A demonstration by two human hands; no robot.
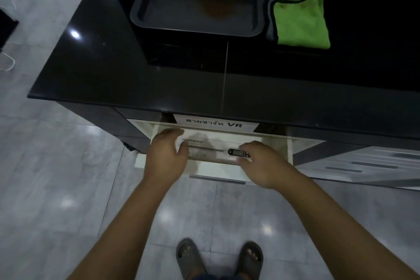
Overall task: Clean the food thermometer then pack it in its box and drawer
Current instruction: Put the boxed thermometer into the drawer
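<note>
A white thermometer box (210, 151), printed with a picture of the black thermometer and some text, lies inside the open white drawer (285, 150) under the black counter. My left hand (164, 155) grips the box's left end, fingers curled over its top edge. My right hand (261, 163) grips the box's right end, thumb on the near edge. The thermometer itself is not visible apart from the picture on the box.
On the black counter (102, 70) sit a dark baking tray (197, 0) with a brown stain and a folded green cloth (300, 20). A white label (214, 123) with "VR" lies at the drawer's back. More drawers (363, 163) stand at the right. My sandalled feet are on the tiled floor.
</note>
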